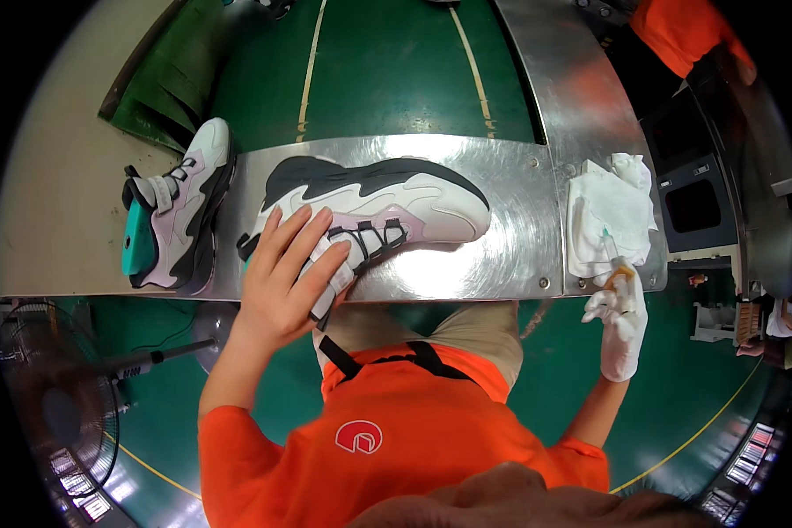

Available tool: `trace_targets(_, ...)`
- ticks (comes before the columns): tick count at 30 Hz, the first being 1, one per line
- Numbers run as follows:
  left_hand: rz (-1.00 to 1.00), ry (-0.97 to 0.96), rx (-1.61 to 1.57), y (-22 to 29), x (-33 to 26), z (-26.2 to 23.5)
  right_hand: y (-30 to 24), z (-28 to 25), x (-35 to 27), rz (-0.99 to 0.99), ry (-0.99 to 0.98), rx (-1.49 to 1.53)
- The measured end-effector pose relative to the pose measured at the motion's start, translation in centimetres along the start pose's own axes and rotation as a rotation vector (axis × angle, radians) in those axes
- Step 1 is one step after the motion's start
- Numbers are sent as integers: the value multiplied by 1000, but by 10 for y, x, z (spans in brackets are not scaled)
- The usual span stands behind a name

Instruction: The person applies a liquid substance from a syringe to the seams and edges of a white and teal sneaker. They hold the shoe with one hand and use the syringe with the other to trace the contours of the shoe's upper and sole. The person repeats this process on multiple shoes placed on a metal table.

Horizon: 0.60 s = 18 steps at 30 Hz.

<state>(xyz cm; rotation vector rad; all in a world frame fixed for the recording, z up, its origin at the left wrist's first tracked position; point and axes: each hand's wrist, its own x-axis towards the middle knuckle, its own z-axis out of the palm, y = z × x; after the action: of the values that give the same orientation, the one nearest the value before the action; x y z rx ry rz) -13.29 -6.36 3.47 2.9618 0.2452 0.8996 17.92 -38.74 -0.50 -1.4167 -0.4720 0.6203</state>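
A white, pale pink and black sneaker (pixel 405 209) lies on its side on the metal ledge, toe to the right, black sole facing away from me. My bare left hand (pixel 292 268) grips it around the collar and strap, fingers spread over the upper. My right hand (pixel 620 312), in a white glove, is closed around a small syringe (pixel 617 257) with a greenish tip and some amber colour near the fingers. The syringe's tip is over a stack of folded white cloths (pixel 605 207). Whether it touches them I cannot tell.
A matching sneaker (pixel 183 211) with teal lining rests at the left. Beyond the metal ledge (pixel 510 273) runs a green conveyor belt (pixel 392 79). A green flap (pixel 163 75) hangs at the far left. A fan (pixel 62 405) stands lower left; an orange-clad person (pixel 682 35) is far right.
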Motion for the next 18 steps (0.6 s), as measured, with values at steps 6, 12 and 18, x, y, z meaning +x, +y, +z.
trace_targets(6,84,21,-78,2,0,-10,-20,9,-21,37,18,-28)
trace_targets(12,64,15,-37,5,-6,-8,-36,57,-5,69,-314,255)
trace_targets(18,53,16,-40,4,-11,-6,-32,95,33,166,-513,452)
